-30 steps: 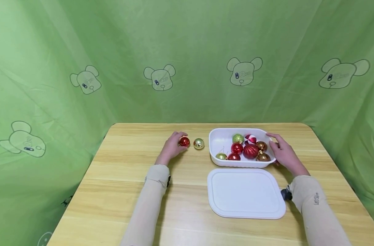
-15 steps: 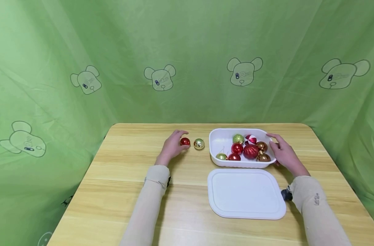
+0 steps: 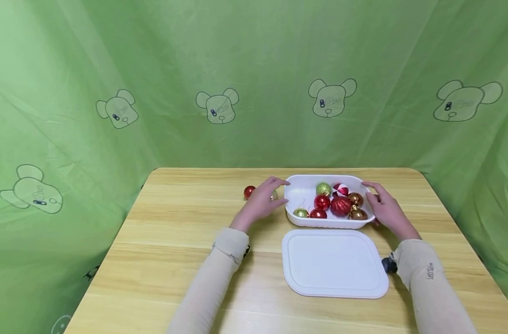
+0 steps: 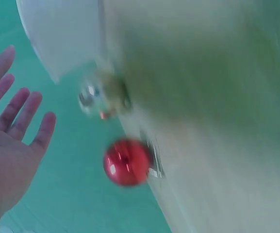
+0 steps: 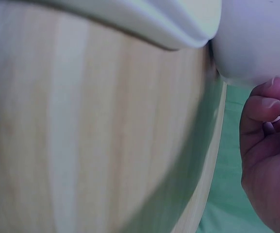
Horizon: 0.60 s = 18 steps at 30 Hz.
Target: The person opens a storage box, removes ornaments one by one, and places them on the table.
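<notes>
A white plastic box [image 3: 294,185] holds several Christmas baubles, among them a ridged dark red bauble [image 3: 340,206], a striped red-and-white bauble [image 3: 340,189] and a green bauble [image 3: 323,188]. My left hand [image 3: 260,200] is at the box's left end, fingers spread and nothing held; contact with the rim cannot be told. On the table behind that hand are a red bauble [image 4: 127,162] and a shiny gold bauble [image 4: 103,94], partly hidden in the head view. With curled fingers, my right hand [image 3: 385,208] grips the box's right end, also seen in the right wrist view.
A white lid [image 3: 335,263] lies flat on the wooden table [image 3: 162,250], just in front of the box. Green cloth [image 3: 262,139] with bear-head prints hangs behind the table and along both sides.
My left hand has left the red bauble, which stays on the table, and moved right past the gold one to the box. The right hand and box have not visibly moved.
</notes>
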Each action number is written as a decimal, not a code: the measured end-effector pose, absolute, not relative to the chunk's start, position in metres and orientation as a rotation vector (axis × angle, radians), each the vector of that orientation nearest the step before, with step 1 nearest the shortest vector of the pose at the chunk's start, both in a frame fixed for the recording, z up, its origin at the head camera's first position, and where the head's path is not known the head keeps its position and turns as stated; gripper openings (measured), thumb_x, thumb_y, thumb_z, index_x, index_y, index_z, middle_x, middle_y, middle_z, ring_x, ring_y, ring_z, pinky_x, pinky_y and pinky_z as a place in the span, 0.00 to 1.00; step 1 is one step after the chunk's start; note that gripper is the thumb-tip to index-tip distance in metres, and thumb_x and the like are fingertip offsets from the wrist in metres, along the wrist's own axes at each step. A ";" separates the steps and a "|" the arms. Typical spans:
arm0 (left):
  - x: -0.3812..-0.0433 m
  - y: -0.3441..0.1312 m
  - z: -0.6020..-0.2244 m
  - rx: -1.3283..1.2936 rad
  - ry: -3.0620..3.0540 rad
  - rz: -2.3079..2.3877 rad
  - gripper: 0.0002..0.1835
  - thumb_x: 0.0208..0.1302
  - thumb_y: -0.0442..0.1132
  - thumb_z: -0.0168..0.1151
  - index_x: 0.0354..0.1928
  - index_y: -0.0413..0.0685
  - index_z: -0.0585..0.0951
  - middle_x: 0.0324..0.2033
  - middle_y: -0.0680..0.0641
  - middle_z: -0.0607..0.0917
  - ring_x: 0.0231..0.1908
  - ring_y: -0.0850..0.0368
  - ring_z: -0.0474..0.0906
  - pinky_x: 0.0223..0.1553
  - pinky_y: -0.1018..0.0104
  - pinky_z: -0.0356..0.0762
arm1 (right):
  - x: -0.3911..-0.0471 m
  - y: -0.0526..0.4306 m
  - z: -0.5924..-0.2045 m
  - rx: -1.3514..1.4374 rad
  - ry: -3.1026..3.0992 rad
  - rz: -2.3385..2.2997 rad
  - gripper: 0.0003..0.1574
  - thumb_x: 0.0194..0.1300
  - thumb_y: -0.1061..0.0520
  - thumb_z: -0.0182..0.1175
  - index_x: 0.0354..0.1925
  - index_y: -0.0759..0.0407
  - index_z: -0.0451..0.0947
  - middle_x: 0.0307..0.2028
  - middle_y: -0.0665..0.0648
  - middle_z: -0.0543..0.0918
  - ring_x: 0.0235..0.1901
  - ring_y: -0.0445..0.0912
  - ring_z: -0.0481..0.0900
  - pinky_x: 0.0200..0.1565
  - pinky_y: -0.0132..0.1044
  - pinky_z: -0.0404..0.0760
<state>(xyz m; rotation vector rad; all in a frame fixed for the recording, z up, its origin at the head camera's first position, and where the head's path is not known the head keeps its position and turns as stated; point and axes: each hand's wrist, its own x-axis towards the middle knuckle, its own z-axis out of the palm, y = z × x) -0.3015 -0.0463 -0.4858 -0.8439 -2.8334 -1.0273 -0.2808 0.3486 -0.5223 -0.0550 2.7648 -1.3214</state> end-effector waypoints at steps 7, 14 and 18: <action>-0.288 -0.020 -0.491 -1.013 -2.860 -0.936 0.27 0.72 0.49 0.66 0.70 0.58 0.75 0.66 0.52 0.77 0.65 0.52 0.77 0.71 0.54 0.72 | -0.281 0.349 -0.523 -0.035 2.769 -1.303 0.36 0.84 0.39 0.36 0.82 0.45 0.50 0.47 0.76 0.78 0.15 0.50 0.74 0.17 0.45 0.79; -0.285 -0.009 -0.494 -1.059 -2.900 -0.724 0.23 0.73 0.53 0.63 0.67 0.61 0.78 0.62 0.54 0.82 0.61 0.56 0.79 0.70 0.54 0.70 | -0.280 0.349 -0.523 -0.038 2.770 -1.308 0.36 0.84 0.39 0.36 0.82 0.45 0.50 0.50 0.78 0.78 0.15 0.49 0.74 0.17 0.44 0.79; -0.285 -0.005 -0.493 -1.064 -2.945 -0.678 0.22 0.74 0.54 0.61 0.66 0.62 0.79 0.60 0.54 0.84 0.57 0.59 0.81 0.65 0.55 0.74 | -0.280 0.350 -0.523 -0.035 2.773 -1.308 0.36 0.84 0.39 0.36 0.82 0.45 0.50 0.50 0.78 0.79 0.15 0.49 0.74 0.17 0.44 0.79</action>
